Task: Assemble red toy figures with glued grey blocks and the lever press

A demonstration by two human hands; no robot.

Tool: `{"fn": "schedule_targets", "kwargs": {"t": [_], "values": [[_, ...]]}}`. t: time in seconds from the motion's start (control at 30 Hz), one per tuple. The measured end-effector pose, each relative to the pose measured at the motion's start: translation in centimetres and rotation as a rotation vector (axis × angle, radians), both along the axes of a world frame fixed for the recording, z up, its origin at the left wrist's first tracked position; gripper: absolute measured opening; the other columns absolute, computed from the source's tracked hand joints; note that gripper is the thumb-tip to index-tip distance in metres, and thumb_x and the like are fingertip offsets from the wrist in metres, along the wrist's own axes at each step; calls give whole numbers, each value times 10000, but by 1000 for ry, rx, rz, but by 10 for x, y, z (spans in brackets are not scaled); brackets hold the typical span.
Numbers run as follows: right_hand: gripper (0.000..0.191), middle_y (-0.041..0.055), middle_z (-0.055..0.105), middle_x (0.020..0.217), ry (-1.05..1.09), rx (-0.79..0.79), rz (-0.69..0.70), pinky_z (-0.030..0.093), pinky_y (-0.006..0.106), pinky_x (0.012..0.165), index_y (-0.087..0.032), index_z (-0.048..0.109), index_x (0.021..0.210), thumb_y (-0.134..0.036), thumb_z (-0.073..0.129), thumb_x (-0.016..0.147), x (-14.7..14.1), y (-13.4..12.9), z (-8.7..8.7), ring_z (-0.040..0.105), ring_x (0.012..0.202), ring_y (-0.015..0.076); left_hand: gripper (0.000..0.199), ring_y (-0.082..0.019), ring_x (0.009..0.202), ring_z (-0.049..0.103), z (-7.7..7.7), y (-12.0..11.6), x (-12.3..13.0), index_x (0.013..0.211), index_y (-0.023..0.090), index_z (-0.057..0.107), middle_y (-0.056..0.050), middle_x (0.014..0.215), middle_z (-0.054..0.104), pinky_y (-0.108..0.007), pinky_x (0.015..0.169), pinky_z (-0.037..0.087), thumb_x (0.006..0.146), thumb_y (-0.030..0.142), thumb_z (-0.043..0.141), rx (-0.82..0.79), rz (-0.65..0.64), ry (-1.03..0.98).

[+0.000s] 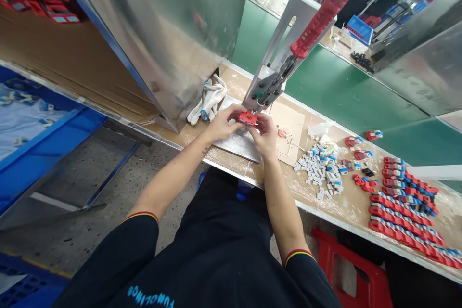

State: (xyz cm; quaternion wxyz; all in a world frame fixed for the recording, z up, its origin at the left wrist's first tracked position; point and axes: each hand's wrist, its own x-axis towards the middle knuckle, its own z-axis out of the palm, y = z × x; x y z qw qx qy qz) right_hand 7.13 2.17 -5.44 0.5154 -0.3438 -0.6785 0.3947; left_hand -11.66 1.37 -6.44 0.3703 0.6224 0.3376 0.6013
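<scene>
A small red plastic part [248, 118] is held between both hands, just under the tip of a metal press [265, 84] with a long red handle [325, 12]. My left hand [225, 124] pinches its left side. On the right side, my right hand [264, 134] grips it with thumb and fingers. Below the hands lies a flat metal plate [240, 147] on the bench. Right of it is a thin board [288, 125] bearing a small orange-red piece [282, 133].
White gloves [210, 98] lie left of the press. To the right are a pile of small white pieces [321, 166] and rows of red parts [404, 221]. A metal housing [173, 33] stands at left, a red stool [352, 269] below the bench, and a person's arm shows beyond.
</scene>
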Motion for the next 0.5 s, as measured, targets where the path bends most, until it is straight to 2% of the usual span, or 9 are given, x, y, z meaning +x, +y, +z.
{"fn": "schedule_targets", "kwargs": {"t": [0.2,0.3,0.37,0.4,0.47,0.5], "values": [[369,24,739,1074,26,-20,-14,637,350,823,-286,626,1166,-429,814,883,-5,1,-3,753,969,194,377,-177,930,763,1,0,0,1199,191,678,-60,1089,786,-306,891,613,835,209,773,-1,-11,-6],[389,43,731,1087,-50,28,-40,642,363,807,-278,597,1180,-450,777,882,-3,-4,8,748,966,206,395,-186,941,769,2,-1,-1,1209,188,672,-67,1093,795,-308,891,613,829,210,779,-23,-9,-2],[419,82,708,1207,-83,95,-88,638,377,843,-283,580,1237,-425,752,881,2,-13,30,734,1063,227,407,-189,946,771,2,-2,0,1217,184,669,-70,1093,797,-312,894,612,828,222,784,-35,-10,-2],[440,96,685,1281,-66,145,-130,630,383,874,-293,579,1269,-407,747,878,6,-20,47,715,1137,238,408,-188,945,771,2,-2,0,1220,181,669,-72,1093,797,-314,898,612,832,231,784,-37,-13,-1],[435,69,629,1413,28,261,-229,597,383,955,-353,592,1302,-415,730,894,13,-33,92,646,1298,240,405,-184,942,771,2,-3,0,1226,175,672,-78,1097,794,-317,905,610,841,243,777,-38,-21,3],[438,39,651,1389,151,385,-313,594,387,921,-377,643,1256,-441,785,847,17,-39,119,658,1294,255,404,-183,946,771,2,-3,0,1226,173,675,-81,1104,792,-317,907,609,841,242,775,-40,-23,5]]}}
